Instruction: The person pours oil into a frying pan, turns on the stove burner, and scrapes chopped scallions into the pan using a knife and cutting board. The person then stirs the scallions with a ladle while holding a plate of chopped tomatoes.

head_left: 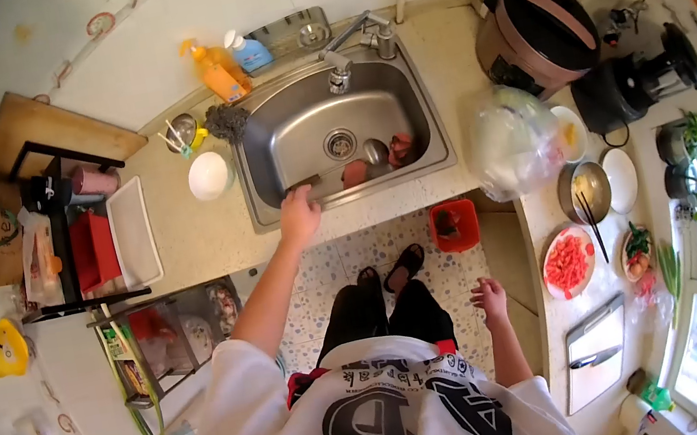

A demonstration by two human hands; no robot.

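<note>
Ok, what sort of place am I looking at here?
Most likely a home kitchen: there's a steel sink with a tap, what looks like a rice cooker, and a cutting board with a knife on it.

**Our left arm (262, 298) extended ahead, our right arm (508, 346) held low**

We look down from head height along our own body. Our left arm runs forward and slightly inward from the shoulder, nearly straight at the elbow, the forearm bare. Our left hand (300, 215) is the farther forward, back upward, its fingers (300, 196) pointing away from us; how tightly they close is too small to tell. Our right forearm, also bare, points forward. Our right hand (488, 297) hangs out beside the thigh, well apart from the left, fingers loosely bent and a little spread. Below, our legs (352, 317) stand side by side, the right foot (404, 268) turned outward.
</note>
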